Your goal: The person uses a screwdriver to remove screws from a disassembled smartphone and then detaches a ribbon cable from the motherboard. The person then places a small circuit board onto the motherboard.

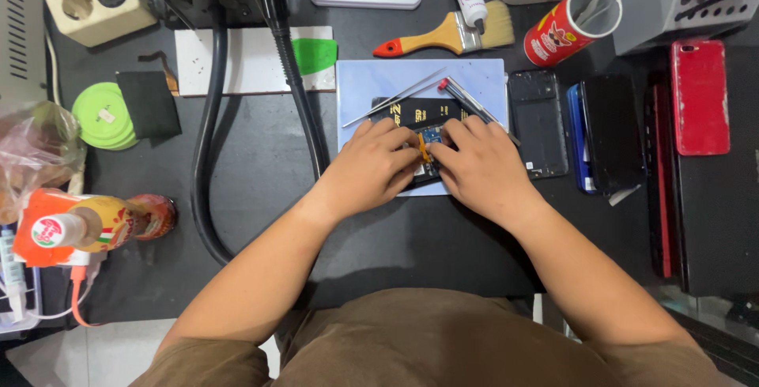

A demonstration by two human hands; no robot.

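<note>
Hands meet over my opened phone (427, 122) on the blue mat (371, 79) (back cover off), left hand (371, 169) and right hand (482, 167) pinching an orange strip (423, 148), insides exposed, tweezers (393, 98) unused.

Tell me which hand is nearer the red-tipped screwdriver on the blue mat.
Right. The right hand sits just below the screwdriver, its fingers almost under the shaft. The left hand is further off, down and to the left, on the opened phone.

Phone repair bench (tweezers (393, 98), opened phones (538, 122)).
</note>
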